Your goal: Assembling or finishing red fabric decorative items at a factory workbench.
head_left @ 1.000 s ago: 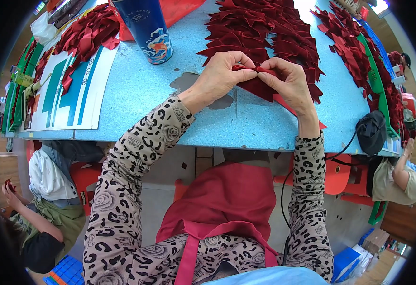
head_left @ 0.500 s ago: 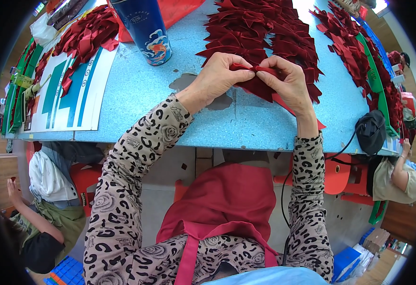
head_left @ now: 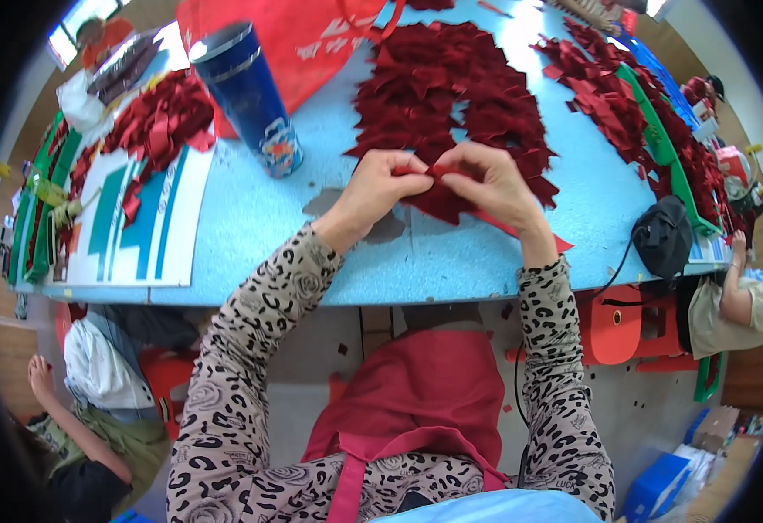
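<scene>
My left hand (head_left: 379, 187) and my right hand (head_left: 488, 185) meet above the front of a pile of bows. Each is closed, thumb against fingers. Between the fingertips shows a small bit of red ribbon (head_left: 436, 170), its remainder mostly hidden by my fingers. Just beyond lie many dark red velvet ribbon bows (head_left: 412, 96), heaped in two long rows that reach away from me. A flat, brighter red strip (head_left: 496, 223) pokes out on the table beneath my right hand.
A tall blue tumbler (head_left: 246, 96) stands left on the blue table (head_left: 311, 283), before a red bag (head_left: 303, 61). More ribbon pieces (head_left: 163, 118) lie at left over a printed board (head_left: 176, 253). At right are a green tray (head_left: 660, 131) and a black cap (head_left: 663, 235). Other people sit both sides.
The whole view has shifted, so the table's far side shows more. Both hands keep their pinch close together, and less of the ribbon between them is visible.
</scene>
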The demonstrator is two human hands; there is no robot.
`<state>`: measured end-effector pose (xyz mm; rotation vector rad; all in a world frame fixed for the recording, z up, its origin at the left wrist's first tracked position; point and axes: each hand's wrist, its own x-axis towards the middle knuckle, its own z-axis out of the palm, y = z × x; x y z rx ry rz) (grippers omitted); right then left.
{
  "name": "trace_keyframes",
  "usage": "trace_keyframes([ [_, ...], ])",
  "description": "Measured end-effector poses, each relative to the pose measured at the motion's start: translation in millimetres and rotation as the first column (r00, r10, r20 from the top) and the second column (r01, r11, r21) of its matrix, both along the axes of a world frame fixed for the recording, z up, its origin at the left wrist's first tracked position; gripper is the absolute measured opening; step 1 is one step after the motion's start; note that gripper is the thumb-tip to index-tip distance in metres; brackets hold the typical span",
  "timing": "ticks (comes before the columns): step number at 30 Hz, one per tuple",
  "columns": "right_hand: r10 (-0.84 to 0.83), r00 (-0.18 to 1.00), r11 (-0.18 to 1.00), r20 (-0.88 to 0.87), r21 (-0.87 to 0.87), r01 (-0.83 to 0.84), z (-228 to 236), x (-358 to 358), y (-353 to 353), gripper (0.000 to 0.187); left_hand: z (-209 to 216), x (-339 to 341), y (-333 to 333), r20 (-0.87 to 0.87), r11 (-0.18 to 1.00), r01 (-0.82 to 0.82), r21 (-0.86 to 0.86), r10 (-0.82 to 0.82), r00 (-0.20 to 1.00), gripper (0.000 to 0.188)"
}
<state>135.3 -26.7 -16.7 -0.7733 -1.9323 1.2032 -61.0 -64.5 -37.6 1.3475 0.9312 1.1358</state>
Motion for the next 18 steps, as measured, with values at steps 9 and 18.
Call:
trace_keyframes([
  [9,0.142,0.935,0.984,0.324,0.060,-0.170,75,88,-96,0.017,50,65,-101,0.036,0.990,0.106,-0.096,-0.103,0.994,0.006],
  [18,0.251,0.885,0.967,0.392,-0.052,-0.251,66,172,-257,0.019,41,109,-281,0.457,0.894,0.297,-0.335,-0.121,0.881,0.002],
])
